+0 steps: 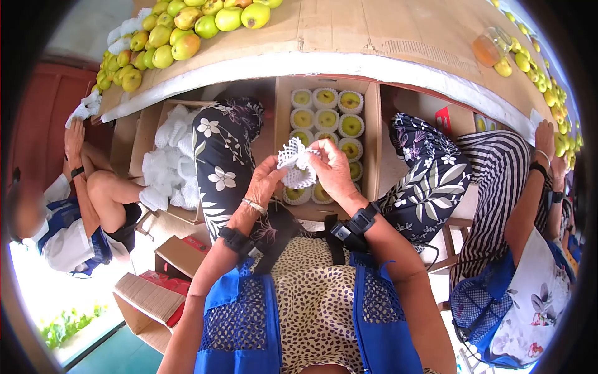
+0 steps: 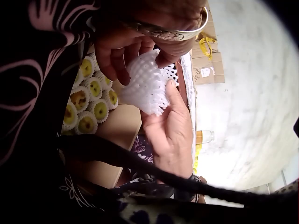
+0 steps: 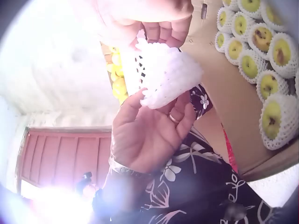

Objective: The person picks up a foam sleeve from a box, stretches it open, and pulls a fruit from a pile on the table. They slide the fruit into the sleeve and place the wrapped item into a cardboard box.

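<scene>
Both grips pinch the foam net (image 1: 296,163): left hand (image 1: 265,182) at 8 o'clock, right hand (image 1: 332,169) at 3.

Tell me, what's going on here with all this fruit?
A seated person holds a white foam net in both hands, the left hand and right hand pinching its edges above an open box. The box already holds rows of yellow-green fruit, each in its own net. More loose fruit lies piled on the table above.
</scene>
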A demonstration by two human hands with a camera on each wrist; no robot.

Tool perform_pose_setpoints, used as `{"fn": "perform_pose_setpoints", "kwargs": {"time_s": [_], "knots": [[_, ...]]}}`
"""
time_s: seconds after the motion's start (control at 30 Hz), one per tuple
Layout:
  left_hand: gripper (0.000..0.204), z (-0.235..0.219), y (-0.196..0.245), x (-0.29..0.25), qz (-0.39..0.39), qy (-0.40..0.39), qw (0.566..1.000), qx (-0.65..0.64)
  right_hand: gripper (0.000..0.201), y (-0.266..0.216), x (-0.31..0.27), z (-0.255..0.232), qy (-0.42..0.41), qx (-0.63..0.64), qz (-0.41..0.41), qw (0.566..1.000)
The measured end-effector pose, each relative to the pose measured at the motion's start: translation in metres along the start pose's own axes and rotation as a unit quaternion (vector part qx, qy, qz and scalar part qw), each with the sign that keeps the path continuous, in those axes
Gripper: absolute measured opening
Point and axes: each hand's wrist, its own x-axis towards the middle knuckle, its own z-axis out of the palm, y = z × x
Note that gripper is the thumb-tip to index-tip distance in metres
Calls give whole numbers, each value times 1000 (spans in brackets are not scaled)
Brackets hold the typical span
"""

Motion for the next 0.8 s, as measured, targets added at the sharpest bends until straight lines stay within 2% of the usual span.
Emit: {"fn": "perform_pose_setpoints", "kwargs": {"time_s": [0.13,0.23,0.33,0.43,0.53,0.63,0.67,0.73,0.77,0.8], "knots": [[39,10,12,-7,-10,-26,997,-71,11,6,5,-2,30,69,29,997],[49,13,14,-11,90,-2,996,12,9,12,6,-5,3,14,70,997],[49,23,16,-10,155,-7,988,-16,9,11,5,-4,15,41,89,995],[39,6,7,-2,83,-47,995,8,10,12,8,-6,11,104,117,988],[25,5,19,-4,23,-9,982,-190,11,4,8,-3,46,102,129,985],[17,0,2,2,66,63,987,-133,12,10,12,-8,70,90,151,982],[21,-2,-3,4,92,41,986,-134,12,11,12,-8,81,86,148,982],[29,-2,-6,6,115,60,982,-137,13,11,11,-8,101,78,141,982],[32,-2,-7,7,126,70,980,-139,13,13,12,-9,106,78,103,986],[45,1,-3,5,134,81,979,-129,12,14,13,-8,110,77,66,989]]}}
